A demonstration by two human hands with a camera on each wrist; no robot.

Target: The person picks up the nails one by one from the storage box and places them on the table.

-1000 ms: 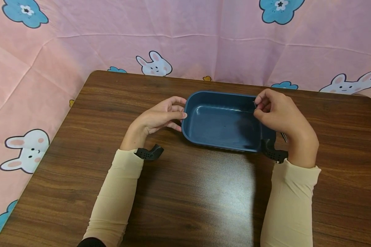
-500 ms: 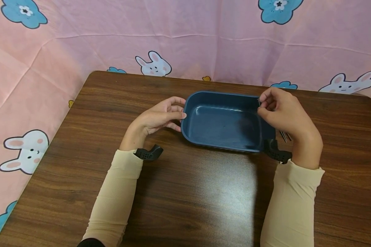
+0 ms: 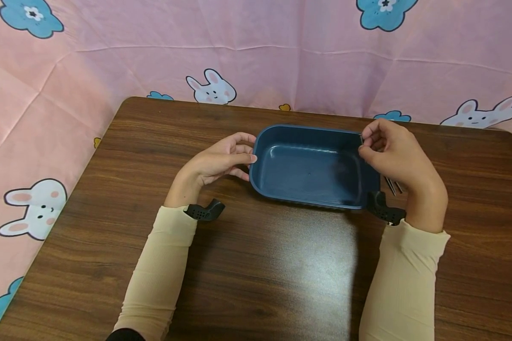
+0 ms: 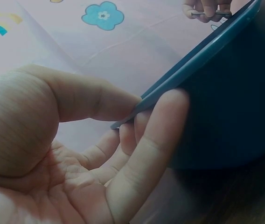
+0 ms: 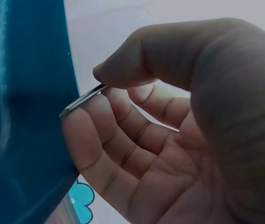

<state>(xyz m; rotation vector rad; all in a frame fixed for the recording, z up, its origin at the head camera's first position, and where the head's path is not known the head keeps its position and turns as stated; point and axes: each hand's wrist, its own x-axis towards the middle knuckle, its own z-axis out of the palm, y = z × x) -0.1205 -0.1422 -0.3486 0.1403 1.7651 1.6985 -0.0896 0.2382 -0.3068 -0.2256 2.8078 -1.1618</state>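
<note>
A dark blue rectangular plastic tub (image 3: pixel 309 177) with rounded corners sits on the table in the head view. My left hand (image 3: pixel 217 161) pinches its left rim, thumb on top and fingers beneath; the left wrist view shows that grip on the rim (image 4: pixel 195 60) closely. My right hand (image 3: pixel 394 151) is at the tub's far right corner. Between its thumb and fingertips it pinches a thin metal nail (image 5: pixel 83 100), whose pointed tip shows beside the tub wall (image 5: pixel 34 60). In the head view, the right fingers hide most of that nail.
Several similar thin metal pieces (image 3: pixel 391 186) lie on the brown wooden table (image 3: pixel 256 270), right of the tub and partly behind the right wrist. A pink cloth (image 3: pixel 264 42) with rabbits and flowers hangs behind the table's far edge.
My right hand has moved slightly right with the nail, from over the tub's inside to its right rim. More of the metal pieces on the table shows. The left hand stays on the rim.
</note>
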